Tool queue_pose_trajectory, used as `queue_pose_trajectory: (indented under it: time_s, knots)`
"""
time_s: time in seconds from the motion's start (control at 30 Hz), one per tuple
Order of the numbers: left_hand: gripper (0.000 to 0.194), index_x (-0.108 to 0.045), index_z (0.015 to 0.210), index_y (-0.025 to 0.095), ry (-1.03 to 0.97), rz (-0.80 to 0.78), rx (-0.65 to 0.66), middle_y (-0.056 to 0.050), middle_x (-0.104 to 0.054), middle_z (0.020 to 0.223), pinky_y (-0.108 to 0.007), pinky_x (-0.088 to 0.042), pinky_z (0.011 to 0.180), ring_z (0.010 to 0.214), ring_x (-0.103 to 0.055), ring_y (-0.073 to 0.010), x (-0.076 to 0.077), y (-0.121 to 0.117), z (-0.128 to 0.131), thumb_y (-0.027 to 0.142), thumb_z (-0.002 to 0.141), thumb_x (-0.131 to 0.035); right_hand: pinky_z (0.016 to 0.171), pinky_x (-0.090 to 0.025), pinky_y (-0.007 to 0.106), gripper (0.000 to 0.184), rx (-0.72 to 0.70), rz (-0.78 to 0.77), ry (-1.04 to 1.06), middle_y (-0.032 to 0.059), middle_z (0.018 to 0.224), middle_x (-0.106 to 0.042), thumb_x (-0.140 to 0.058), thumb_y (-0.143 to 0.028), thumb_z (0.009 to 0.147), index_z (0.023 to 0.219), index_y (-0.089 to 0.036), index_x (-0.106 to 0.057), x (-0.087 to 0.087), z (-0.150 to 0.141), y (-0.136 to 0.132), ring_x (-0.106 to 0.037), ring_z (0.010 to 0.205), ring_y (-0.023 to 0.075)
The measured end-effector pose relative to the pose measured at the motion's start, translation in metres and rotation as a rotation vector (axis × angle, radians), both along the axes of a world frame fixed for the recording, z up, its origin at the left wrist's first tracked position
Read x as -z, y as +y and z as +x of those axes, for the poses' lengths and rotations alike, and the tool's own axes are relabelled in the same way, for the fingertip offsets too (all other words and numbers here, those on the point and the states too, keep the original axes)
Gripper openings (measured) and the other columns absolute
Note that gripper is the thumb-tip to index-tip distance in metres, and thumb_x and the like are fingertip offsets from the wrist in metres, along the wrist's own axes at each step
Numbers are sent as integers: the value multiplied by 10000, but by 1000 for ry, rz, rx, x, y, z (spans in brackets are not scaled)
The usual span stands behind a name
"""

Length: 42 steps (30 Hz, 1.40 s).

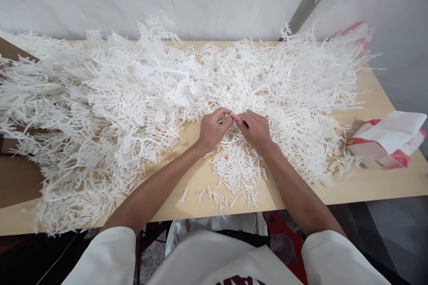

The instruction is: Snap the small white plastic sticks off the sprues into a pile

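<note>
My left hand and my right hand meet fingertip to fingertip above the middle of the table. Both are closed in a pinch; whatever lies between the fingertips is too small and covered to make out. Under and behind them spreads a heap of thin white branching plastic-looking pieces. Below my hands, nearer the table's front edge, lies a small pile of short white sprigs. A larger mound of white branched pieces covers the left of the table.
The wooden table stands against a tiled wall. A red and white bag lies at the right, and another pink and white bag sits behind the heap. A cardboard box is at the left edge.
</note>
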<state>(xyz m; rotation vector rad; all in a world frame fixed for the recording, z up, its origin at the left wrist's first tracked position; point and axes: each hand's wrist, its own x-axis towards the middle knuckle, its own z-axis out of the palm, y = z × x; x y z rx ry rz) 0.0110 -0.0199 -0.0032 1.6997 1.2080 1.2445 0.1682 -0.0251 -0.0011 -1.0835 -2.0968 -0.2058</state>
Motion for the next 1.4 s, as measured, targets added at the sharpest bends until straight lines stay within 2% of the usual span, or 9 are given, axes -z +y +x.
queue_pose_trajectory:
  time_s: [0.17,0.33,0.47,0.6,1.0,1.1,1.2,1.3,1.4]
  knots:
    - [211,-612,875,206,-95,-62,74,56,-428,546,-219,-262,479,484,-339,-61,2,6,-1,408,878,-551,616,-429,244,214,73,-278,250,-6,771,-610,-512,-422,918,911,-221,-583,-2,-1,-1,-550,650,97]
    - [234,-587,894,223,-86,-103,83,70,-356,513,-236,-226,469,463,-292,-65,1,5,-1,453,876,-551,652,-445,260,218,8,-419,272,12,839,-628,-458,-410,943,957,-234,-585,-5,-1,1,-569,713,115]
    - [278,-578,849,219,-89,-109,116,69,-381,517,-234,-237,473,471,-314,-65,1,4,-1,496,859,-561,668,-437,270,228,-13,-416,234,26,862,-620,-431,-389,952,926,-225,-587,-4,1,3,-555,735,126]
    - [241,-603,811,206,-58,-75,116,62,-444,546,-225,-279,502,502,-366,-62,-2,2,-1,438,865,-566,588,-386,249,196,14,-393,160,-10,698,-573,-479,-332,919,812,-209,-588,-2,4,4,-505,614,107]
    - [145,-549,738,170,-84,-90,119,45,-529,600,-203,-361,562,559,-456,-58,-1,0,1,271,842,-550,534,-328,260,253,49,-14,-123,-15,551,-495,-473,-193,859,608,-207,-504,-1,-1,1,-410,534,102]
    - [130,-527,743,181,-103,-125,-2,41,-511,611,-203,-328,509,531,-423,-56,-1,9,-4,263,841,-552,505,-319,266,233,-51,-18,-66,-19,532,-483,-440,-151,822,603,-215,-486,-3,-3,-5,-384,504,101]
    - [181,-456,714,198,-210,-144,-255,61,-368,528,-206,-266,451,471,-315,-59,-2,20,-11,270,866,-521,475,-302,270,216,-178,0,48,-25,524,-487,-437,-130,810,621,-218,-494,-6,-6,-14,-376,485,98]
    - [185,-486,786,213,-184,-139,-120,67,-327,508,-219,-234,434,450,-281,-66,-3,22,-13,363,891,-515,533,-391,270,169,-104,-94,171,1,657,-595,-449,-161,871,809,-211,-598,-9,-7,-14,-500,581,113]
    - [207,-531,853,220,-103,-91,52,65,-357,514,-227,-259,455,456,-314,-71,-2,17,-11,422,895,-510,731,-490,310,219,16,-294,311,49,938,-660,-432,-252,934,1052,-230,-615,-11,-5,-5,-608,836,147]
